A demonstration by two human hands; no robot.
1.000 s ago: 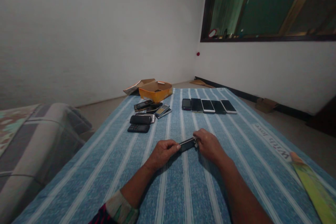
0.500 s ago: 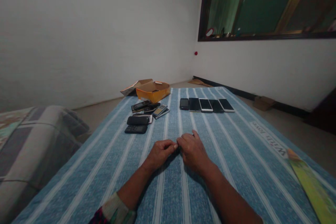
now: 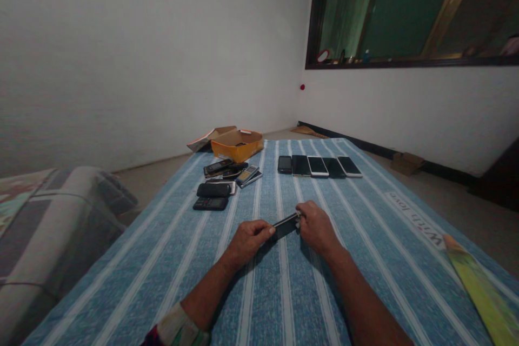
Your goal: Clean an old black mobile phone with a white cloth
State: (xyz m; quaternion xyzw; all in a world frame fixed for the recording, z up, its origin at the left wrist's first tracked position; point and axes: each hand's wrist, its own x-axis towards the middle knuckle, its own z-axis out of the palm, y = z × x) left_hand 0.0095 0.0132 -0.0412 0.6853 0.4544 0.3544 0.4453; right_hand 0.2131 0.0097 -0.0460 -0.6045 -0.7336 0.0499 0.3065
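Note:
A dark mobile phone (image 3: 286,227) with a light edge is tilted above the striped cloth, between my two hands. My left hand (image 3: 248,239) pinches its left end, thumb on the near side. At the right end, my right hand (image 3: 318,227) has its fingers closed on the phone's upper corner. Something small and pale shows by those fingertips, too small to name. Farther off, a row of phones (image 3: 317,166) lies side by side, screens up. To the left is a loose pile of older phones (image 3: 233,169), with a keypad phone (image 3: 210,204) nearest me.
An open orange cardboard box (image 3: 237,150) stands at the far left end of the blue striped cloth (image 3: 259,303). A yellow-green flat item (image 3: 480,286) lies along the right edge. A grey-striped covered piece of furniture (image 3: 60,238) is on the left.
My right hand has moved right, away from my left hand. The phone, earlier hidden by the hands, now shows between them. The view has tilted slightly up.

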